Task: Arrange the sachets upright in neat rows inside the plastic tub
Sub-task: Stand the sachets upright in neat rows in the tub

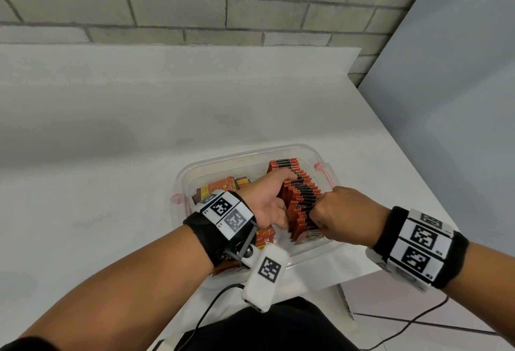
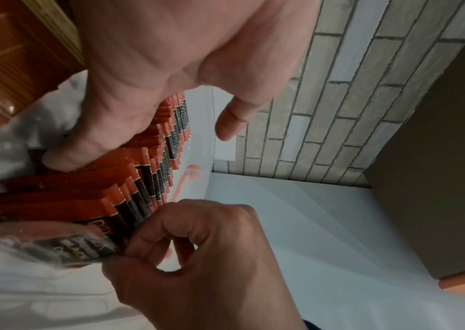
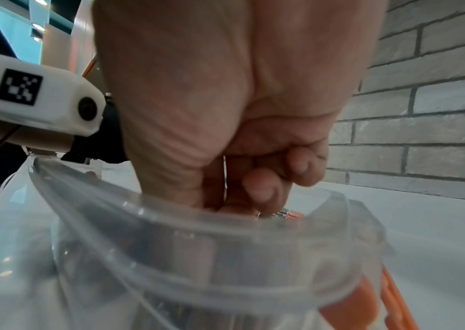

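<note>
Two hands work on a row of sachets inside a clear plastic tub on a white tabletop.

The tabletop (image 1: pixel 139 133) stands against a grey brick wall (image 1: pixel 195 2). Near its front edge stands the plastic tub (image 1: pixel 278 153), transparent, with orange clips on its sides. Inside the tub, along the right side, a long row of sachets (image 1: pixel 302 192) in red and black stands upright, packed one behind the other. On the left side of the tub, loose sachets (image 1: pixel 220 185) lie flat. The left hand (image 1: pixel 264 197) rests on the left side of the row, its fingers straight along the sachets and the thumb held apart. The right hand (image 1: pixel 342 211) is at the near end of the row, and its curled fingers pinch the top edges of the front sachets.
</note>
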Motion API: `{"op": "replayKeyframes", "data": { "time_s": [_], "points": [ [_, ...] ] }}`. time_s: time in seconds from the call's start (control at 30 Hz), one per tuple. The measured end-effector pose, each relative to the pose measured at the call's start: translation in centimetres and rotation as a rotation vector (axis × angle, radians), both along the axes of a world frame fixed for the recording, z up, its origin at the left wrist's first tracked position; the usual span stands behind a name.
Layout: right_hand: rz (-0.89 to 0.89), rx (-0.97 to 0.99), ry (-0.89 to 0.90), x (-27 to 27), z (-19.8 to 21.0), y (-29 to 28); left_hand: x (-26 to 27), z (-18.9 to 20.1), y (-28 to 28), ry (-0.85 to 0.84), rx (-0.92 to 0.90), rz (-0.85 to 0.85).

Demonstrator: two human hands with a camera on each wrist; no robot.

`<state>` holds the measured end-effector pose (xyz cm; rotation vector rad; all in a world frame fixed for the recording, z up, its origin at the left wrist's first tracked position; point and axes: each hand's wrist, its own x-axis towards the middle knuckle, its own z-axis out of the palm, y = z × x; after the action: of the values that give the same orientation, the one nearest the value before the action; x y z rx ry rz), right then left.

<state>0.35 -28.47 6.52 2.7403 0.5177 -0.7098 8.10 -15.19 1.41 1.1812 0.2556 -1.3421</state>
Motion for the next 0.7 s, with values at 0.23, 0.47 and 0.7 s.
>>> {"op": "replayKeyframes", "data": {
  "time_s": [0.23, 0.47, 0.7],
  "points": [
    [-0.176, 0.175, 0.064, 0.1, 0.4, -0.9, -0.2, 0.3, 0.1, 0.044, -0.015, 0.028],
    [-0.781, 0.597, -0.067, 0.5, 0.7, -1.4, -0.1, 0.0, 0.0, 0.057, -0.015, 0.059],
    [-0.877, 0.624, 0.058, 0.8, -0.1, -0.2, -0.4, 0.5, 0.0, 0.076, -0.041, 0.063]
  ]
}}
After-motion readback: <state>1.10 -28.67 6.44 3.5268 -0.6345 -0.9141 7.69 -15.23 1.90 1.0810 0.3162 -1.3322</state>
